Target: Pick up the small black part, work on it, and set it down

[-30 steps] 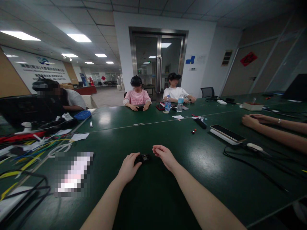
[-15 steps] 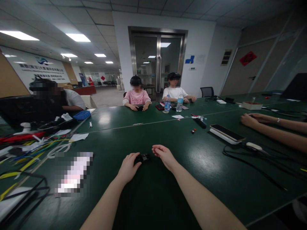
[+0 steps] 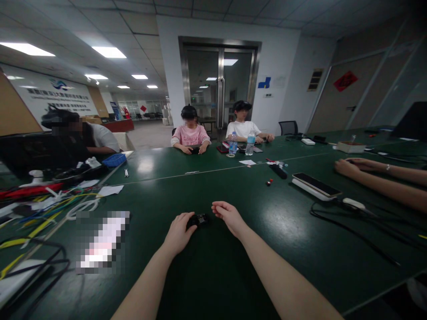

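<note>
On the green tabletop in front of me lies a small black device (image 3: 201, 219) with a greyish patch on its upper face; its kind is too dark to make out. My left hand (image 3: 180, 231) grips its left end, thumb at the near side and fingers over the far side. Just to the right, apart from the device, is my right hand (image 3: 230, 218). Its fingers are bent and pressed together near the thumb, and whatever they may hold is too small to tell.
A blurred-out phone (image 3: 104, 242) lies at left, near tangled cables (image 3: 43, 222). To the right are a phone on a white block (image 3: 315, 186), a black cable (image 3: 353, 235) and another person's hands (image 3: 353, 166). Water bottles (image 3: 250, 143) stand farther off, near two seated people.
</note>
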`<state>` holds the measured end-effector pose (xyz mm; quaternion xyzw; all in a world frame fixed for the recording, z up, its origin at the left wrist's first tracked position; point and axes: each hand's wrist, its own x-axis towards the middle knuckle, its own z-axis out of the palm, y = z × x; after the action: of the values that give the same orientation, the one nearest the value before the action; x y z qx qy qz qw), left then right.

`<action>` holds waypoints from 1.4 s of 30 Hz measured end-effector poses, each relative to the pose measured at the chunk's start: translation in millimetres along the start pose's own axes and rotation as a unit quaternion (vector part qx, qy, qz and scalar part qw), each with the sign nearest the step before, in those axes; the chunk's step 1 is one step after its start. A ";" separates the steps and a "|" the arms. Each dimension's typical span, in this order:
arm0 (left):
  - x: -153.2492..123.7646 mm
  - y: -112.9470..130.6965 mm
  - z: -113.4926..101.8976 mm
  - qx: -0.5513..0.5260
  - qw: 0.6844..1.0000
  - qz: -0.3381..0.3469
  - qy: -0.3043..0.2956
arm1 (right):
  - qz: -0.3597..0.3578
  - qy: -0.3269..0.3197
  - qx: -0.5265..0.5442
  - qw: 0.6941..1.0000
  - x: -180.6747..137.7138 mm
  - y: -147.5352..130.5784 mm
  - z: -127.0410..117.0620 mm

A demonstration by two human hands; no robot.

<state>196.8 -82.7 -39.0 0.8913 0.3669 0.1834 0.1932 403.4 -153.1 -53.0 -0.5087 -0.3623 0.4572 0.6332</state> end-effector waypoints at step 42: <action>-1.6 2.1 -2.5 -0.010 1.000 -0.014 -0.009 | -0.014 0.008 -0.068 0.998 -3.5 -3.6 5.2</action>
<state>195.7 -84.8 -36.2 0.8857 0.3758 0.1762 0.2080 398.2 -155.0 -48.4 -0.5494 -0.3943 0.4186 0.6062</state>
